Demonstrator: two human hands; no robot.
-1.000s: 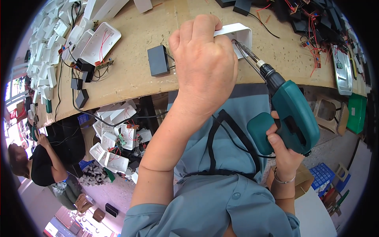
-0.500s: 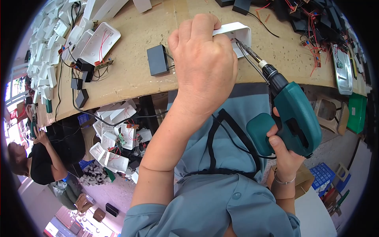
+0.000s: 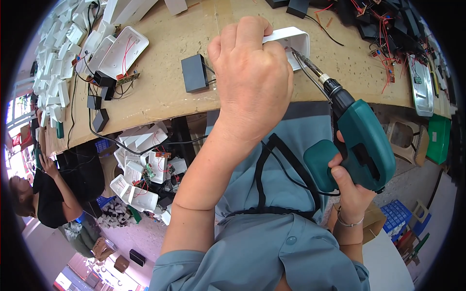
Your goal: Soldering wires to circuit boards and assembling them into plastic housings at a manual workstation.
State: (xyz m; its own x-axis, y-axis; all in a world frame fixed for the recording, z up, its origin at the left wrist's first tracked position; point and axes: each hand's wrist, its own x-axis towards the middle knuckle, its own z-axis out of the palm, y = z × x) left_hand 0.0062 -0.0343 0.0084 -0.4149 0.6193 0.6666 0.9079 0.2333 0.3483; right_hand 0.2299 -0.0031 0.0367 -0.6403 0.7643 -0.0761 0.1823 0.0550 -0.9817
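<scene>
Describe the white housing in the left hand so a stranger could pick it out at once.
Over the long tan workbench, find the bare left hand. It holds a white, open-sided plastic housing. Unlike the white plastic housings heaped at the bench's left, this one has the dark metal tip of a green gun-shaped tool pointing into it.

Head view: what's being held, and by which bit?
The green soldering gun, by its handle in the right grip; the white plastic case, by its left end in the left grip.
</scene>
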